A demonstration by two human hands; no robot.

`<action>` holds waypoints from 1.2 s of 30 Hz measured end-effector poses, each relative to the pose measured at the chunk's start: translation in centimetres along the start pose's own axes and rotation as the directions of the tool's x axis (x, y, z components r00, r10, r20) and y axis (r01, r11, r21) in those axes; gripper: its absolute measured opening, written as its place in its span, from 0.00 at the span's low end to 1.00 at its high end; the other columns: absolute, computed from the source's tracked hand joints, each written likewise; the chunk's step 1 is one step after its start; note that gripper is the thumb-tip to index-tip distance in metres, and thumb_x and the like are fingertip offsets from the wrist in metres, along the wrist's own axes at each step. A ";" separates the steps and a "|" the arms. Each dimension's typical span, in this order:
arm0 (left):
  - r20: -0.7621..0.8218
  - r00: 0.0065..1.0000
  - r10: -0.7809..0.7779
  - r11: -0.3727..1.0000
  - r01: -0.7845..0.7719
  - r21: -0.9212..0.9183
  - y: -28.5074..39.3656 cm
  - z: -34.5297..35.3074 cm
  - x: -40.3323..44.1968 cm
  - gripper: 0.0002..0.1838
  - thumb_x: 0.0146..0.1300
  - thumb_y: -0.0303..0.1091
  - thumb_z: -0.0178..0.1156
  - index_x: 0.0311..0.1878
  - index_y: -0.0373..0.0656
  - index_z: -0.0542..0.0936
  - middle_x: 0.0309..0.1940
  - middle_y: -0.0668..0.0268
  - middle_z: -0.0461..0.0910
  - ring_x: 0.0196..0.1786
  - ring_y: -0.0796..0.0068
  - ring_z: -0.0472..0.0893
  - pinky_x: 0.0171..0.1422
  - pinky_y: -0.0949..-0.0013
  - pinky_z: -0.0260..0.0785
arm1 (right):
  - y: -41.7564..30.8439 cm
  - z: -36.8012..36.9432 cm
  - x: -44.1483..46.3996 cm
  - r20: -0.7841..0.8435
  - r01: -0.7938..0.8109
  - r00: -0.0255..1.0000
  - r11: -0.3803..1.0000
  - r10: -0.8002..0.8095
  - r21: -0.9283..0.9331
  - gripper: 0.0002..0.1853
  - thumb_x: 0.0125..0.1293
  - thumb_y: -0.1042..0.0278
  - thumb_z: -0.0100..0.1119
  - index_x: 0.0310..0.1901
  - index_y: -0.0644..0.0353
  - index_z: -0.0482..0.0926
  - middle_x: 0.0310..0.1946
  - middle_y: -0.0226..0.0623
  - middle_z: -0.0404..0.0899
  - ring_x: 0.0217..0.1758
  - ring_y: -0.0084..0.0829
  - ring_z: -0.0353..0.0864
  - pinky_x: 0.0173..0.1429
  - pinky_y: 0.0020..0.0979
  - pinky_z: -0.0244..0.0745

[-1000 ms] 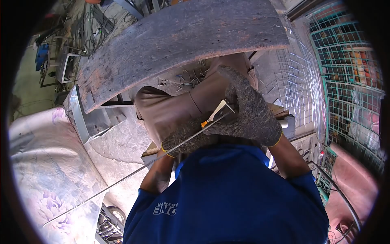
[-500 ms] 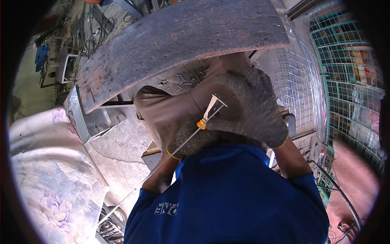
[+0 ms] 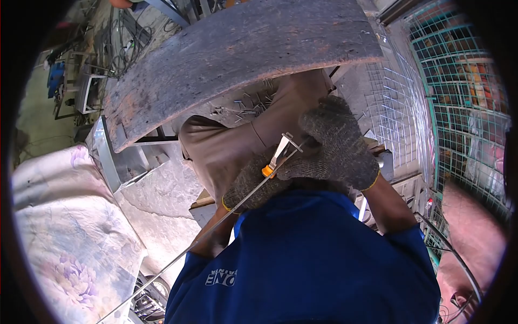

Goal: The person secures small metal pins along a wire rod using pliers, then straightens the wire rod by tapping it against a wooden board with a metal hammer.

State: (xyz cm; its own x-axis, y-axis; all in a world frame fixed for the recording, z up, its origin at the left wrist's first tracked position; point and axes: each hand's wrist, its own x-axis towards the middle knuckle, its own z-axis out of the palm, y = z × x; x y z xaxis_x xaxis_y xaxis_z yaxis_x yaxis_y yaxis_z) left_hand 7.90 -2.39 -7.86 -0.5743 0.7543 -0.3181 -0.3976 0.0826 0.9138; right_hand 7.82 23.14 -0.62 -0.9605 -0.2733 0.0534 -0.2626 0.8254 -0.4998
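In a dark knit glove, my left hand (image 3: pixel 253 186) is closed in my lap around a small tool with an orange grip (image 3: pixel 267 171) and a pale flat metal part ending in a short crosspiece. A long thin metal rod (image 3: pixel 186 251) passes over that hand from the lower left, its upper end near the crosspiece. My gloved right hand (image 3: pixel 342 146) is just right of the rod's end, curved, with thumb and fingers apart. Its thumb side reaches toward the orange grip; whether they touch, I cannot tell. The left fingertips are partly hidden.
A worn board table (image 3: pixel 243 48) spans the area before my knees, with scattered metal pieces (image 3: pixel 253 102) on the floor beneath. Green wire mesh (image 3: pixel 458 108) stands at right. Flowered cloth (image 3: pixel 70 232) covers something at left, near a metal channel (image 3: pixel 110 156).
The rod and small tool have shifted slightly downward, the rod's far end further to the lower left. My right hand has pulled back a little, its fingers more curved.
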 end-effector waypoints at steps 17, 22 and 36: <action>0.024 0.951 0.308 0.625 -0.221 0.749 1.4 1.1 1.7 0.19 0.63 0.30 0.62 0.57 0.37 0.76 0.51 0.56 0.80 0.55 0.62 0.79 0.61 0.60 0.70 | -1.0 1.0 0.4 0.182 -0.136 0.975 0.990 0.126 0.045 0.24 0.58 0.43 0.68 0.38 0.61 0.83 0.36 0.41 0.83 0.38 0.37 0.83 0.42 0.36 0.77; 0.058 0.953 0.297 0.389 -0.177 0.904 1.1 1.3 1.6 0.20 0.63 0.31 0.62 0.58 0.39 0.76 0.55 0.58 0.78 0.58 0.64 0.78 0.63 0.60 0.69 | -0.4 2.1 0.5 0.026 -0.105 0.994 0.991 0.103 0.078 0.27 0.54 0.37 0.65 0.31 0.58 0.82 0.26 0.40 0.80 0.30 0.40 0.81 0.38 0.41 0.73; 0.089 0.831 -0.549 0.714 0.522 -0.466 1.1 0.4 0.1 0.22 0.57 0.33 0.69 0.55 0.37 0.79 0.46 0.57 0.83 0.40 0.66 0.86 0.32 0.68 0.82 | 1.0 4.1 -0.3 -0.220 0.126 0.971 0.984 -0.097 0.124 0.24 0.48 0.43 0.70 0.38 0.55 0.83 0.33 0.40 0.82 0.38 0.43 0.82 0.50 0.47 0.71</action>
State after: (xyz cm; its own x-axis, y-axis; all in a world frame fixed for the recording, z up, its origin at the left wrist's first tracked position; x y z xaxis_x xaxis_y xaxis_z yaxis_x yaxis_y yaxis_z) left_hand 7.70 -1.93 -6.83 -0.1951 0.6397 -0.7435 -0.9174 0.1491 0.3690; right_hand 8.20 22.03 -4.67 -0.9272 -0.2368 0.2902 -0.3684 0.7164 -0.5925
